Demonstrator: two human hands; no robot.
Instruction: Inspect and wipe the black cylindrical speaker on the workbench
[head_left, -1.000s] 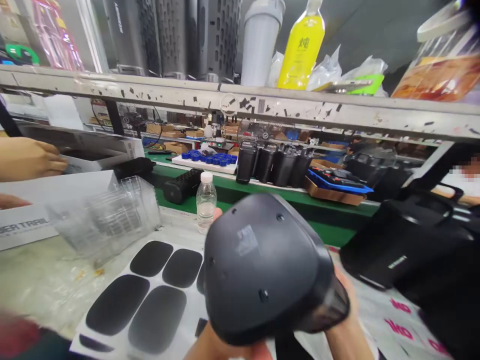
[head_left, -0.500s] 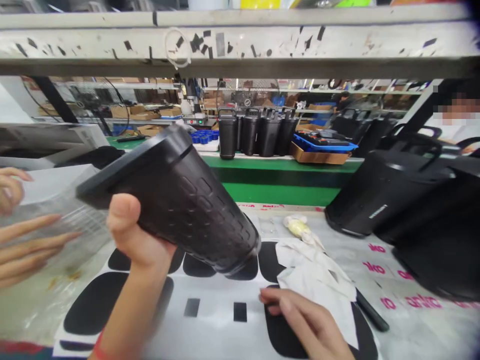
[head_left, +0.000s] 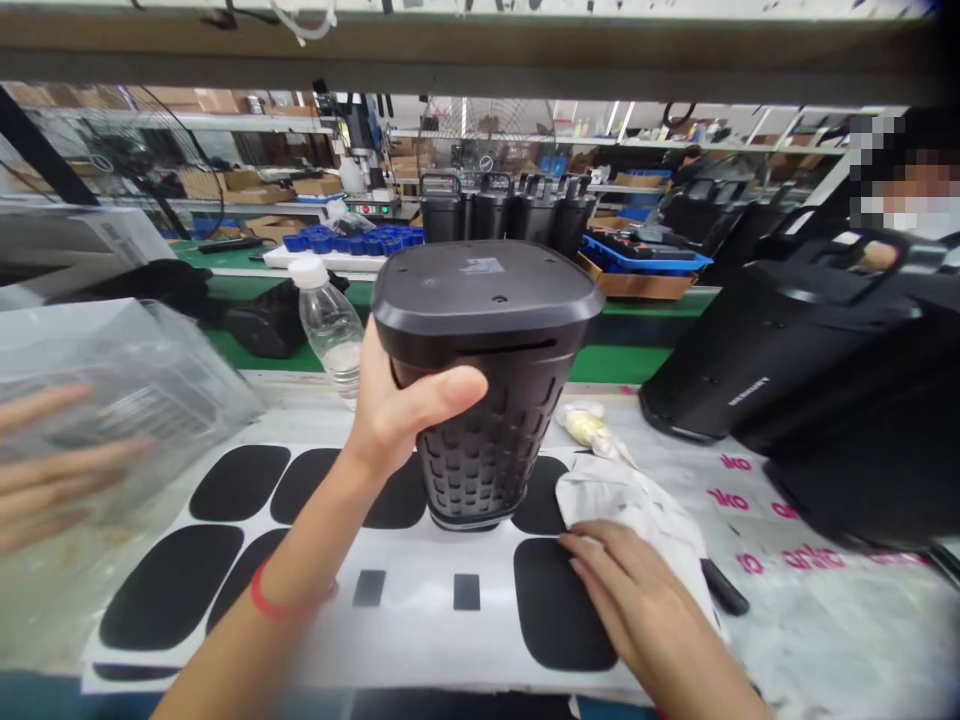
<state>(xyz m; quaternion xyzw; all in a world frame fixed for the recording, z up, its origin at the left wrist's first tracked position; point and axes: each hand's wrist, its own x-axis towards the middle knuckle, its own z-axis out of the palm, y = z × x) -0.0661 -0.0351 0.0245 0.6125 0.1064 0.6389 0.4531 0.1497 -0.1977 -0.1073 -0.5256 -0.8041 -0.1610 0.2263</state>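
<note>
Left hand [head_left: 397,405] gripping a black speaker housing [head_left: 486,370] around its upper part, thumb lying across the perforated front and fingers hidden behind. Housing standing upright with the flat base turned upward, its lower end touching the sheet of black pads [head_left: 300,560] just right of the left wrist. Small grey label showing on the upturned base, well above the thumb.

Right hand [head_left: 637,610] resting flat and unclenched, holding nothing, fingertips lying on a black pad and on the edge of a white cloth [head_left: 637,505]. Housing sitting up and to the left of this hand, near but apart from it. Cloth lying crumpled directly ahead of the right fingers, just right of the housing's foot, with a black pen-like item [head_left: 724,588] poking out from under it to the right of the hand.

Clear water bottle [head_left: 330,325] standing just behind and left of the left hand, apart from the housing. Another person's hand [head_left: 52,470], blurred, pressing against a clear plastic tray [head_left: 135,390] far off to the left of the left arm. Large black speaker [head_left: 780,350] leaning on the tabletop [head_left: 825,640] well to the right of the right hand. Row of dark units [head_left: 510,205] standing on a far bench beyond the housing.
</note>
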